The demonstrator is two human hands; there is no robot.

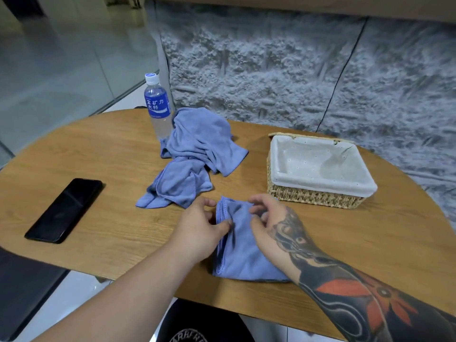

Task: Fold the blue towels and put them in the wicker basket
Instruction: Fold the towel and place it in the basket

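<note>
I look down at a round wooden table (103, 149) through the head camera. Near the front edge, right below me, lies a folded towel (243, 255), a narrow blue pad with its stacked edges showing along the left side. My left hand (199, 230) rests against that left edge, thumb and fingers loosely curled and touching the cloth, not gripping it as far as I can tell. My right hand (270, 218), tattooed down the forearm, hovers over the far end of the towel with fingers half bent; whether it pinches any fabric I cannot tell.

Beyond the hands, toward the middle of the table, a heap (197, 154) of unfolded blue towels lies crumpled. A water bottle (158, 104) stands just behind it, touching the heap's left side. A dark phone (65, 209) lies well to the left.

The basket (313, 196), wicker with a pale cloth lining, sits to the right of the heap and near my right hand. It looks empty.

I judge this fold is nearly finished. Next I need a firm hold on both ends so the layers stay together, then a short lift to the right into the basket.
</note>
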